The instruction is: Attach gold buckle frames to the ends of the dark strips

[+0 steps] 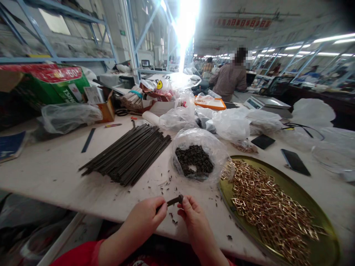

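Note:
Near the table's front edge, my left hand (149, 214) is closed around a dark brown strip (173, 201). The thumb and fingers of my right hand (194, 214) pinch a small dark loop (181, 198) at the strip's far end; whether the loop is around the strip or only against it, I cannot tell. Beyond my left hand lies a stack of long dark strips (127, 153). A clear plastic bag (219, 155) full of small dark loops (194, 157) stands just past my right hand. To the right, a gold-coloured tray (299, 184) holds many gold metal buckle frames (260, 199).
Small dark scraps (169, 181) are scattered on the white table (61, 166). Further right lies a phone (295, 162) beside a black flat piece (263, 141). Plastic bags (230, 123), a scale (267, 105) and a cardboard box (107, 109) stand behind. Another person (229, 79) is further back.

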The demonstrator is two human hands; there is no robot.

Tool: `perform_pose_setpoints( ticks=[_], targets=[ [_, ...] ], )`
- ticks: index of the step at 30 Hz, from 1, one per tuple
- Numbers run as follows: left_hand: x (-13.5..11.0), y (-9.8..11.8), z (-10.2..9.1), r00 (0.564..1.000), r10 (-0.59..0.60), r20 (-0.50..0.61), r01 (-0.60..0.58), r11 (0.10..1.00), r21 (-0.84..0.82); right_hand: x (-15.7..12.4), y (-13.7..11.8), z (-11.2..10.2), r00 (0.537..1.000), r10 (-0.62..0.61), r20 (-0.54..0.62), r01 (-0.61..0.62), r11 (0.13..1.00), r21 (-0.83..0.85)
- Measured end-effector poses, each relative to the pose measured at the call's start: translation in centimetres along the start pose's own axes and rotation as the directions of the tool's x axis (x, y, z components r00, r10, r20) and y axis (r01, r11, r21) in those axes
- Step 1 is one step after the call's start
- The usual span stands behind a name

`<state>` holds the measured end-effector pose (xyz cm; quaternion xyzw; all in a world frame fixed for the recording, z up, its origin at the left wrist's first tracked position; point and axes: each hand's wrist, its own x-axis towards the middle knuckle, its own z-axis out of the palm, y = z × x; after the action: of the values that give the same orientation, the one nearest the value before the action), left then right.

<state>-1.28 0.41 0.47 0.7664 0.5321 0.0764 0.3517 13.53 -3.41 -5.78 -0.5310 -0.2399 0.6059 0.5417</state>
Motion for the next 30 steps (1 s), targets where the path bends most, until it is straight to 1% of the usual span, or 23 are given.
perform_pose_setpoints(
  ticks=[2, 3, 5, 7, 9, 11, 14, 16, 17, 20, 22, 23, 25, 27, 29, 30],
  targets=[
    [0.1, 0.1, 0.2, 0.999, 0.028, 0.030, -0.028, 1.000, -0.004, -0.2, -0.3, 0.0, 0.993, -0.118, -0.003, 0.116, 0.978, -0.174],
    [0.1, 0.2, 0.2, 0.998, 0.041, 0.045, -0.041, 0.999, -0.008, -0.2, -0.4, 0.0, 0.985, -0.175, 0.001, 0.170, 0.957, -0.236],
    [0.3, 0.1, 0.3, 0.997, 0.048, 0.059, -0.049, 0.999, 0.004, -0.4, -0.5, 0.0, 0.972, -0.236, 0.014, 0.230, 0.929, -0.288],
    [0.4, 0.0, 0.4, 0.999, 0.028, 0.044, -0.030, 0.998, 0.047, -0.4, -0.3, 0.1, 0.979, -0.203, 0.032, 0.204, 0.940, -0.274],
    [0.4, -0.1, 0.6, 1.000, 0.006, 0.024, -0.008, 0.996, 0.090, -0.5, 0.0, 0.2, 0.991, -0.121, 0.054, 0.130, 0.964, -0.232],
    [0.3, -0.1, 0.8, 1.000, -0.006, 0.011, 0.005, 0.993, 0.121, -0.5, 0.4, 0.4, 0.996, -0.072, 0.051, 0.080, 0.978, -0.192],
    [0.1, 0.3, 0.8, 1.000, 0.007, 0.022, -0.010, 0.993, 0.120, -0.5, 0.6, 0.6, 0.993, -0.115, 0.022, 0.117, 0.979, -0.168],
    [0.2, 0.5, 0.7, 0.998, 0.021, 0.052, -0.025, 0.997, 0.067, -0.5, 0.6, 0.6, 0.991, -0.134, 0.028, 0.137, 0.979, -0.151],
    [0.2, 0.5, 0.6, 0.997, 0.025, 0.070, -0.027, 0.999, 0.021, -0.5, 0.5, 0.5, 0.992, -0.121, 0.040, 0.125, 0.983, -0.132],
    [0.5, 0.4, 0.4, 0.986, 0.036, 0.164, -0.011, 0.988, -0.153, -0.6, 0.4, 0.1, 0.994, -0.030, 0.101, 0.028, 1.000, 0.013],
    [0.7, 0.3, 0.4, 0.976, 0.057, 0.209, -0.006, 0.972, -0.235, -0.6, 0.4, -0.3, 0.985, 0.031, 0.168, -0.049, 0.993, 0.103],
    [0.7, 0.3, 0.4, 0.975, 0.064, 0.211, -0.010, 0.968, -0.250, -0.6, 0.3, -0.4, 0.978, 0.045, 0.202, -0.070, 0.991, 0.117],
    [0.5, 0.4, 0.4, 0.976, 0.063, 0.207, -0.007, 0.965, -0.261, -0.6, 0.1, -0.8, 0.970, 0.042, 0.241, -0.064, 0.994, 0.083],
    [0.2, 0.5, 0.4, 0.965, 0.052, 0.259, 0.028, 0.955, -0.296, -0.5, -0.3, -1.3, 0.976, 0.019, 0.218, -0.031, 0.998, 0.049],
    [0.0, 0.3, 0.5, 0.942, 0.039, 0.333, 0.078, 0.940, -0.332, -0.4, -0.7, -1.7, 0.990, 0.006, 0.140, -0.017, 0.997, 0.077],
    [-0.1, 0.1, 0.6, 0.941, 0.031, 0.337, 0.088, 0.939, -0.331, -0.4, -0.8, -1.7, 0.994, -0.003, 0.109, -0.009, 0.994, 0.110]
  ],
)
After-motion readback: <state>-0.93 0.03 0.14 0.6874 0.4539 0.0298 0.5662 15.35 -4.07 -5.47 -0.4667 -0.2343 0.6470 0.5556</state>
